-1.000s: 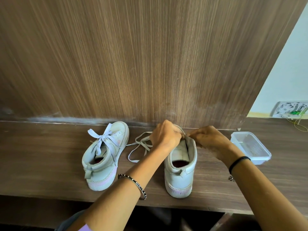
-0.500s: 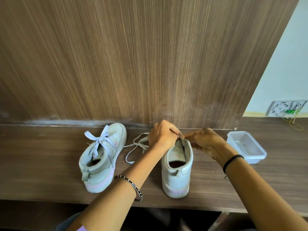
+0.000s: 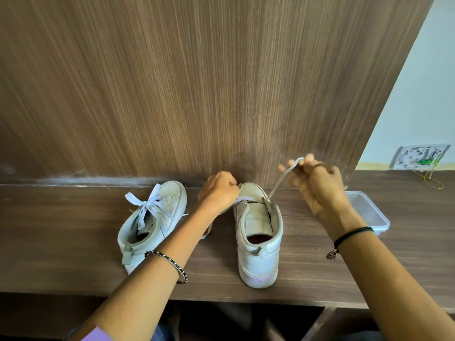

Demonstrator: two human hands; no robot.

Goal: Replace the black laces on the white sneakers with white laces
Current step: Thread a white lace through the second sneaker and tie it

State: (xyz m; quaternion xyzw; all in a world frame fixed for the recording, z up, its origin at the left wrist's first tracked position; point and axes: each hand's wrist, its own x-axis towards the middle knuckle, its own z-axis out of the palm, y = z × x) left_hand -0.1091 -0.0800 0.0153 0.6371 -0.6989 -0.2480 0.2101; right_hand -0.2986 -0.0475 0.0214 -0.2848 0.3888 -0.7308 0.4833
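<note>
Two white sneakers stand on the wooden shelf (image 3: 73,242), heels toward me. The left sneaker (image 3: 152,222) carries a white lace tied in a bow. The right sneaker (image 3: 258,232) is partly laced with a white lace (image 3: 278,180). My right hand (image 3: 320,188) pinches one end of that lace and holds it taut, up and to the right of an eyelet. My left hand (image 3: 219,190) grips the lace's other part at the left side of the shoe's front. No black laces are in sight.
A clear plastic container (image 3: 369,212) sits on the shelf to the right of my right wrist. A wood-grain panel (image 3: 197,82) rises directly behind the shoes. A wall socket plate (image 3: 418,156) with thin wires lies far right.
My right hand has lifted up and to the right, drawing the white lace out through the eyelet. My left hand stays at the shoe's front left.
</note>
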